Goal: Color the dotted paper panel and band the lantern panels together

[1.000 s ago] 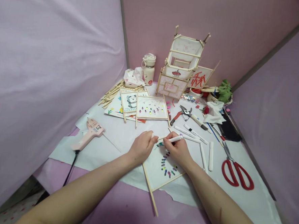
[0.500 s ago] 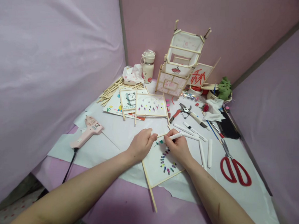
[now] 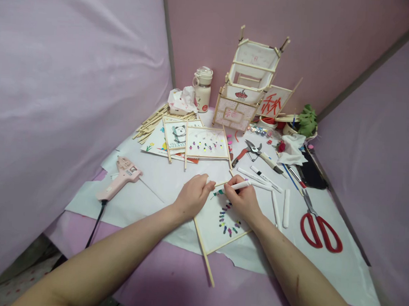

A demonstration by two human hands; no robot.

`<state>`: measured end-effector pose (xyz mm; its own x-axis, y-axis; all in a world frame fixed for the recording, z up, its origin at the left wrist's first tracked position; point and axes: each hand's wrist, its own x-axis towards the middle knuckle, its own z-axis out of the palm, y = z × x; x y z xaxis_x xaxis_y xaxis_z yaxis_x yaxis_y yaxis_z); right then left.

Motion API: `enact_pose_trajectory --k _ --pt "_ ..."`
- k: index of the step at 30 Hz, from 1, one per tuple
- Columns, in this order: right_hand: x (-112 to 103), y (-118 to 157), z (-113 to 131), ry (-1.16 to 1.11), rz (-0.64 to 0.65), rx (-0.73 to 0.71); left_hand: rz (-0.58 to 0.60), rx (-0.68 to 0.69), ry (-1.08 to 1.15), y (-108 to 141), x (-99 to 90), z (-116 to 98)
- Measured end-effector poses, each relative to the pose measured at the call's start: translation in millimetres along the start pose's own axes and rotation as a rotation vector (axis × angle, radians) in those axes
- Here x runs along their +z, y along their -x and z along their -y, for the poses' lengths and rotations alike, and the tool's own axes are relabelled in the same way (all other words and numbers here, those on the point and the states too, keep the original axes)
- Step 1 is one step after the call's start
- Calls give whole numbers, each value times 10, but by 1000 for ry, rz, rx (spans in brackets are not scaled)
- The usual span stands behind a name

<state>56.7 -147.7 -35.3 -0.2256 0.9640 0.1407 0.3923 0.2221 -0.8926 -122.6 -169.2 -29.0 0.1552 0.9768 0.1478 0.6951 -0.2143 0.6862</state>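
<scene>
At the near edge of the white-covered table (image 3: 164, 180), a marker (image 3: 240, 185) over a stick-framed panel (image 3: 207, 223)

Along the far edge stands a tall stick-and-paper structure (image 3: 236, 111), partly hiding a panel with red writing (image 3: 272, 102). Near the front edge the stick-framed panel lies aslant, bearing an arc of coloured marks (image 3: 229, 231), its right side partly covered by the right hand (image 3: 242, 198). Beyond it, a dotted panel (image 3: 208, 137) overlaps a panda drawing (image 3: 178, 135). Toward the right edge lie red-handled scissors (image 3: 313, 211); toward the left, a pink glue gun (image 3: 123, 178), its cord (image 3: 97, 220) passing out of sight behind the left forearm (image 3: 115, 249). Pruning shears (image 3: 254, 147) lie past the hands. The left hand (image 3: 194, 192), fingers curled, covers the panel's upper left side; whether it grips anything cannot be told. The right hand grasps the marker near green marks (image 3: 218, 192); tip contact is too small to make out. Loose markers (image 3: 286, 209) lie between that hand and the scissors.
</scene>
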Motion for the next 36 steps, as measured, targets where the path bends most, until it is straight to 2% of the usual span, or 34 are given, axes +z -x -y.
enact_pose_trajectory --k 24,36 --pt "-6 18 47 4 22 -29 1 5 -1 1 3 -11" --pt "-9 12 34 56 -8 -46 10 -12 -2 -3 -5 -20"
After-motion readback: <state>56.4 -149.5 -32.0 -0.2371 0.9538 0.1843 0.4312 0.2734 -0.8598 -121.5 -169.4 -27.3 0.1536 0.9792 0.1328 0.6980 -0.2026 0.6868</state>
